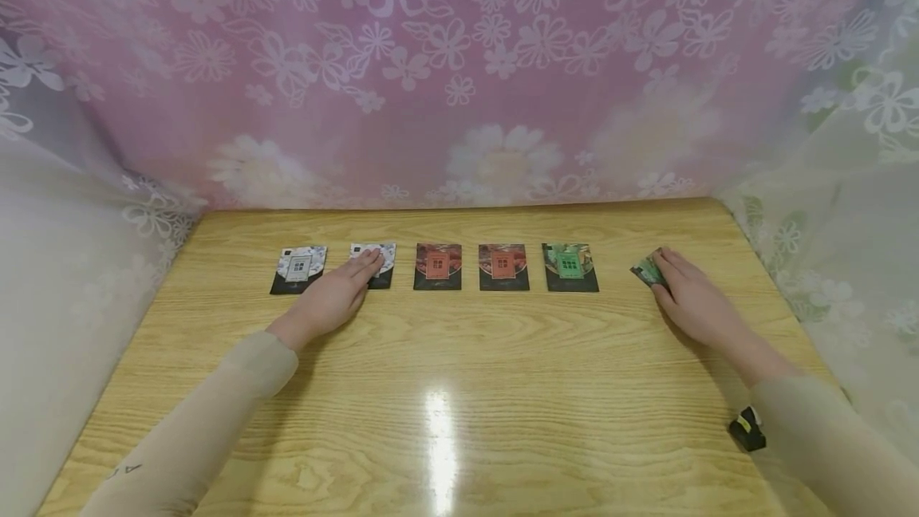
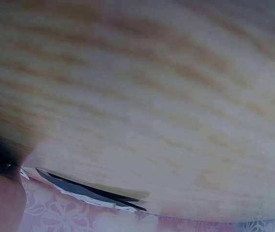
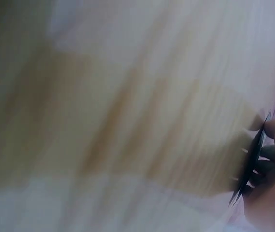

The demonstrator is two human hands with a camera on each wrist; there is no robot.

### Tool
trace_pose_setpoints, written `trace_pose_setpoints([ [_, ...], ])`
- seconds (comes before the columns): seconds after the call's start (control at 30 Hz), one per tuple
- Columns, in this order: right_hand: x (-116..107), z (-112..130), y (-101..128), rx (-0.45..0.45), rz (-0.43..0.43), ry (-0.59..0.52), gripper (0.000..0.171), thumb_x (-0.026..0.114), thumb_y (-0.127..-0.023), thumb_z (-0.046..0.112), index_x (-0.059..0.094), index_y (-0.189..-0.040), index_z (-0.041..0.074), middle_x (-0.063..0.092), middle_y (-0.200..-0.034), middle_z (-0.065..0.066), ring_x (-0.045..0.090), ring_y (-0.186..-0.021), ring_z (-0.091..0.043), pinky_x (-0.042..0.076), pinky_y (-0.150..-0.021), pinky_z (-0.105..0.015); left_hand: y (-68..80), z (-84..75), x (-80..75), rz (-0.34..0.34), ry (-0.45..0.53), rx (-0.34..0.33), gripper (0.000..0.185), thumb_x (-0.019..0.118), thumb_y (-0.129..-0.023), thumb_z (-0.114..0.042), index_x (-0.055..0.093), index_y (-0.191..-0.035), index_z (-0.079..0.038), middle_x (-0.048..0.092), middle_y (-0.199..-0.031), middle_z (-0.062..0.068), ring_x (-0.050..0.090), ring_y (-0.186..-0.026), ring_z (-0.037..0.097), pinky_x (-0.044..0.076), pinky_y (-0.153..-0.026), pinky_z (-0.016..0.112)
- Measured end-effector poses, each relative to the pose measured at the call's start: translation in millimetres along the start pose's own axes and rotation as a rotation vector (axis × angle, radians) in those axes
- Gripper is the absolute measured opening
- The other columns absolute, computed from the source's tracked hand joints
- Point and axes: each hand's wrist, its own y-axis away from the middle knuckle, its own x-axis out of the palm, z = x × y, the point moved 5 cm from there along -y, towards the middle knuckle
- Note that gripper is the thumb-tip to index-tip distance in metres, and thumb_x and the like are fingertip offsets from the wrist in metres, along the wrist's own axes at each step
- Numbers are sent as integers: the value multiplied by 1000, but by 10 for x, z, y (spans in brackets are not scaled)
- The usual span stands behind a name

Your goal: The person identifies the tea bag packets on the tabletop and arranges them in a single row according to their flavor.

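In the head view, a row of flat sachets lies on the wooden table. Leftmost is a white-and-black sachet [image 1: 309, 260]. My left hand [image 1: 329, 294] rests with its fingers extended over a second white-and-black sachet [image 1: 385, 271], covering its left part. Two red-and-black sachets, one [image 1: 438, 266] and another [image 1: 504, 266], lie in the middle, then a green-and-black sachet [image 1: 570, 268]. At the row's right end, my right hand [image 1: 696, 301] pinches a second green sachet [image 1: 648, 271], tilted and partly hidden by the fingers. The right wrist view shows this held sachet [image 3: 252, 162] edge-on, fingers behind it.
A small black object with a yellow mark [image 1: 748, 429] sits beside the right sleeve. The wood-grain table [image 1: 502, 365] meets a pink floral curtain [image 1: 402, 126] along its back edge. Pale floral cloth [image 1: 861, 262] hangs at the right side.
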Motion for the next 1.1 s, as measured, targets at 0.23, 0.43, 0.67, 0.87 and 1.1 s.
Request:
trace_pose_setpoints([
  [0.23, 35, 150, -154, 57, 35, -6, 64, 46, -114, 20, 22, -162, -16, 19, -166, -43, 21, -155, -60, 26, -126, -74, 3, -11, -12, 14, 7, -7, 56, 48, -113, -13, 33, -167, -4, 33, -174, 16, 33, -160, 37, 34, -131, 55],
  [0.43, 56, 259, -265, 89, 40, -1, 64, 45, -113, 19, 23, -162, -16, 19, -167, -43, 21, -154, -61, 24, -127, -73, 5, -29, -30, 21, 7, -8, 57, 48, -113, -12, 32, -166, -3, 32, -174, 17, 32, -161, 38, 33, -132, 56],
  [0.67, 63, 316, -319, 111, 39, 20, 63, 46, -113, 18, 24, -161, -17, 20, -166, -43, 22, -154, -60, 23, -127, -73, -3, -25, -23, 19, 10, -8, 57, 47, -113, -12, 32, -167, -3, 32, -174, 16, 32, -161, 37, 33, -132, 56],
  [0.87, 59, 321, -340, 124, 42, 24, 63, 47, -112, 17, 24, -160, -18, 20, -166, -43, 22, -154, -60, 23, -128, -73, -2, -11, -11, 14, 5, -9, 57, 47, -113, -13, 32, -167, -4, 32, -174, 16, 32, -161, 37, 33, -132, 55],
  [1.1, -16, 270, -326, 90, 8, 4, 65, 49, -112, 18, 24, -160, -18, 22, -165, -44, 22, -153, -62, 23, -127, -73, 0, -4, -6, 6, -2, 2, 57, 47, -113, -13, 32, -167, -4, 33, -174, 16, 33, -161, 37, 34, -131, 55],
])
